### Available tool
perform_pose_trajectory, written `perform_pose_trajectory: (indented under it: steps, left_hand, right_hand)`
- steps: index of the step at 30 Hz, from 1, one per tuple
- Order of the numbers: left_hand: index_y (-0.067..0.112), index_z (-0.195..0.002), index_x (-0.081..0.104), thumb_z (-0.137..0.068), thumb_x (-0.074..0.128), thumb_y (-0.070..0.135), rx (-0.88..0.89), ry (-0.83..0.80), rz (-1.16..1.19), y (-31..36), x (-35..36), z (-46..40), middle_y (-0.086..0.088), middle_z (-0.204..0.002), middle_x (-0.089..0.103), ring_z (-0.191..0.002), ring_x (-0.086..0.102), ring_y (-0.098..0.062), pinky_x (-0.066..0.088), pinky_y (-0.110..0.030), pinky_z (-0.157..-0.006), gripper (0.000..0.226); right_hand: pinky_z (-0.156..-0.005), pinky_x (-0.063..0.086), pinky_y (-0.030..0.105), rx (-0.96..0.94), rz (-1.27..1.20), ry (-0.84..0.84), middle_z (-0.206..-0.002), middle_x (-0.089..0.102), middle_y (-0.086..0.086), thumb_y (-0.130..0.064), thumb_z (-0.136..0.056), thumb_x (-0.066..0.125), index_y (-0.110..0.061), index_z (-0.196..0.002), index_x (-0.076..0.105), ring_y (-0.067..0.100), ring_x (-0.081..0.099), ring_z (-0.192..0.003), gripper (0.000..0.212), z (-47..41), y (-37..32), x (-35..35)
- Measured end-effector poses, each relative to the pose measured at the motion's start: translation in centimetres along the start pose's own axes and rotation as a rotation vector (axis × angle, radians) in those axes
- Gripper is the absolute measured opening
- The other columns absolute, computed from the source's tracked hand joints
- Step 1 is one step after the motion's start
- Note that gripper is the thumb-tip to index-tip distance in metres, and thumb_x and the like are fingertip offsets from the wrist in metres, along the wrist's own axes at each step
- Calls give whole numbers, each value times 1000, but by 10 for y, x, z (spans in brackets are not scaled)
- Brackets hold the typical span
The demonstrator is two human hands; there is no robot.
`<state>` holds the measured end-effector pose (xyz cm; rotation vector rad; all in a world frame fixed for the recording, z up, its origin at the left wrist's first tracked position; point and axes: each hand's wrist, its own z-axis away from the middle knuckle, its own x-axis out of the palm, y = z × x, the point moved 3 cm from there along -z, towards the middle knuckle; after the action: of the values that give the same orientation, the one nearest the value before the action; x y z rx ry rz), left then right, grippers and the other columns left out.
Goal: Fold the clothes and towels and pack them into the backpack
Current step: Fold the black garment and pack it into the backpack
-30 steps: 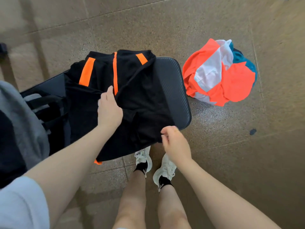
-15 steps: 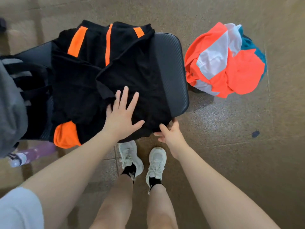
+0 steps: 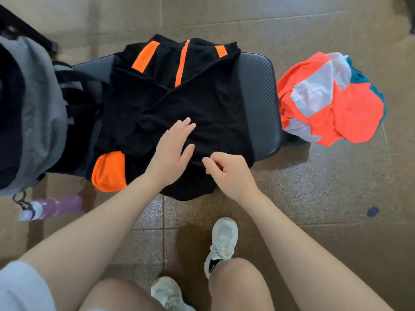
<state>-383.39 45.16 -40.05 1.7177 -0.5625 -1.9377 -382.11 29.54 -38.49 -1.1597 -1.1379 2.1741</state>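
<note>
The left hand (image 3: 171, 153) lies flat on the black garment with orange stripes and an orange cuff (image 3: 179, 104), fingers straight and slightly spread, pressing the cloth down near its front edge. Just beside it, the right hand (image 3: 229, 173) has its fingers curled inward at the garment's near hem; the thumb and forefinger look pinched on a fold of the black fabric, though the cloth between them is hard to make out.

The garment is spread over a dark padded ribbed worktop (image 3: 258, 90), partly folded, with its orange stripes at the far side and its orange cuff hanging off the near left corner. Part of the hem droops over the worktop's front edge.

At the left end of the worktop stands the grey and black fabric backpack (image 3: 38, 104), its straps touching the garment's side. Below it, on the brown speckled tiled floor (image 3: 314, 187), lies a purple plastic bottle (image 3: 56, 206). To the right of the worktop, on the floor, sits a crumpled heap of orange, white and teal clothes (image 3: 332, 99).
</note>
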Motion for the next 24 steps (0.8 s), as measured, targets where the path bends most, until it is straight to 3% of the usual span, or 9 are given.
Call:
perform_pose_trajectory:
  steps: [4,9,11,14,17,21,24]
  left_hand:
    - [0,-116,59,-84,41,17,109,207,-32,-28,-25,33,-16,-126,54,-120,42,-18,19,-10,-107,41]
    - [4,-108,62,-85,44,16,75,523,-127,-86,-52,87,-10,-101,61,-97,51,-18,34,-18,-91,32]
    - [5,-101,62,-85,47,16,23,651,-86,-103,-57,111,-3,-87,56,-84,48,-9,33,-12,-81,25]
    - [17,-87,55,-85,58,12,-129,788,75,-131,-53,149,8,-73,45,-69,42,-1,33,-7,-66,6]
    - [19,-86,49,-84,65,14,-354,819,252,-156,-37,170,1,-81,51,-74,48,-9,34,-7,-65,17]
    - [13,-112,51,-86,64,29,-536,667,435,-177,-12,164,2,-110,51,-103,47,-11,32,-17,-82,34]
    - [10,-122,46,-85,65,29,-574,664,594,-178,-4,152,5,-114,47,-106,44,-9,31,-19,-84,46]
  right_hand:
    - [-62,44,30,-223,10,-5,-70,59,-6,-22,-92,54,-14,-88,64,9,49,-61,13,-38,-32,43]
    - [-73,49,39,-539,157,88,-93,62,0,-14,-86,59,-12,-93,66,5,44,-72,10,-66,-63,99]
    - [-75,50,40,-655,238,84,-104,58,5,-14,-82,62,-12,-101,66,9,49,-77,19,-73,-74,119]
    - [-79,50,39,-753,552,-6,-125,49,4,-19,-84,62,-21,-125,57,22,57,-99,41,-80,-88,151]
    - [-86,45,38,-691,823,-14,-131,45,5,-28,-89,56,-27,-135,46,30,53,-106,47,-87,-93,167]
    - [-88,41,35,-543,708,71,-121,52,6,-30,-90,56,-22,-129,54,30,55,-104,39,-93,-86,170]
    - [-88,42,34,-537,603,115,-117,55,6,-24,-90,57,-20,-123,58,26,55,-104,33,-94,-80,171]
